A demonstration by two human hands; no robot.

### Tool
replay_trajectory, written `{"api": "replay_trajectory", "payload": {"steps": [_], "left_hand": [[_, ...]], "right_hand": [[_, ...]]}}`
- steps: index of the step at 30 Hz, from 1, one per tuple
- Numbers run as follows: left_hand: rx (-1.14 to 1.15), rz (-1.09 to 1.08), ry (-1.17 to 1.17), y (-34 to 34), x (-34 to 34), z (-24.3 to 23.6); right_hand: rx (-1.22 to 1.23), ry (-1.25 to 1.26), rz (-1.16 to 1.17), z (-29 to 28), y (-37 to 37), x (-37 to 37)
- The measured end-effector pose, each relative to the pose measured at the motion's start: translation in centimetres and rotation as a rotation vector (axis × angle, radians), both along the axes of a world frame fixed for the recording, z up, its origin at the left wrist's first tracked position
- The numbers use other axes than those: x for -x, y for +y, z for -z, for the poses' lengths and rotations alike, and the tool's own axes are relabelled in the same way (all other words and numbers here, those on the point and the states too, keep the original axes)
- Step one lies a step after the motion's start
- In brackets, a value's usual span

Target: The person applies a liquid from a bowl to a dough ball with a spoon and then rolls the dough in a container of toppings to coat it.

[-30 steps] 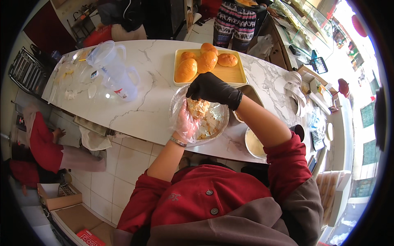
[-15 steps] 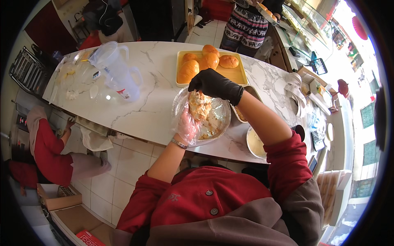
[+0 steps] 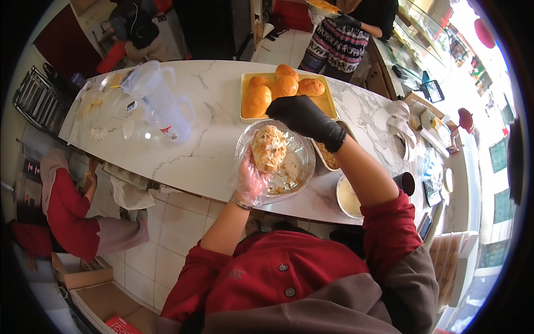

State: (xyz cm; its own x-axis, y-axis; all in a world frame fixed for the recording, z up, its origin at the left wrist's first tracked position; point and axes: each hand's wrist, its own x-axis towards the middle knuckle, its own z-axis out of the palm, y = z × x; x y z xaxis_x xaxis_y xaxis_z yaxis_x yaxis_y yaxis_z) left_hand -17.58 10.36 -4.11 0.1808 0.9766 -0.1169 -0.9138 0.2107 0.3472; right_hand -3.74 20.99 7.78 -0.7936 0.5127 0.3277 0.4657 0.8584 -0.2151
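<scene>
My left hand (image 3: 250, 181), in a clear plastic glove, holds a bun (image 3: 269, 148) covered with pale and browned flakes. It keeps the bun over the left side of a round clear dish (image 3: 309, 170), where loose flakes lie on the bottom. Just beyond and to the right of the bun is my right hand (image 3: 308, 118), black-gloved, its fingers pinched together and pointing left. What the pinch holds is hidden. Partly under my right wrist stands an oblong tin (image 3: 328, 157) with flakes inside. A bowl of pale cream (image 3: 349, 199) sits nearer, below my right forearm.
Beyond my hands lies a yellow tray (image 3: 329, 107) with several glossy buns (image 3: 257, 101). Clear plastic jugs (image 3: 146, 83) stand on the left of the marble table (image 3: 206, 133). A person (image 3: 336, 44) carrying bread stands across the table; another person (image 3: 72, 206) is at left.
My right hand has moved off the bun, slightly right and nearer, uncovering its top. The person across the table has shifted, and their black-gloved hand now shows.
</scene>
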Motion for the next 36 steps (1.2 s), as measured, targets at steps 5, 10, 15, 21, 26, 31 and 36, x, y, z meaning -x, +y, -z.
{"api": "replay_trajectory", "payload": {"steps": [5, 10, 15, 21, 26, 31, 36], "left_hand": [[-0.055, -0.007, -0.006, -1.0, 2.5, 0.4], [-0.024, -0.032, -0.358, -1.1, 3.6, 0.9], [-0.023, -0.047, -0.405, -0.9, 4.2, 1.1], [0.017, -0.131, -0.363, -0.1, 3.7, 0.6], [-0.101, -0.09, -0.39, 0.5, 4.5, 1.0], [-0.054, -0.18, -0.319, 1.4, 4.2, 0.5], [-0.044, -0.229, -0.258, 1.9, 5.0, 1.4]], "right_hand": [[0.472, -0.131, 0.15, 5.7, -2.3, -3.8], [0.322, -0.432, 0.174, 14.3, -5.1, -3.6], [0.495, 0.298, 0.169, 13.2, -5.0, -1.2], [0.355, 0.126, 0.136, 14.8, -2.8, -0.1], [0.304, 0.158, 0.12, 13.4, -2.7, 1.0], [0.337, 0.115, 0.134, 14.4, -1.0, 1.3], [0.294, -0.07, -0.186, 13.3, -3.9, 3.3]]}}
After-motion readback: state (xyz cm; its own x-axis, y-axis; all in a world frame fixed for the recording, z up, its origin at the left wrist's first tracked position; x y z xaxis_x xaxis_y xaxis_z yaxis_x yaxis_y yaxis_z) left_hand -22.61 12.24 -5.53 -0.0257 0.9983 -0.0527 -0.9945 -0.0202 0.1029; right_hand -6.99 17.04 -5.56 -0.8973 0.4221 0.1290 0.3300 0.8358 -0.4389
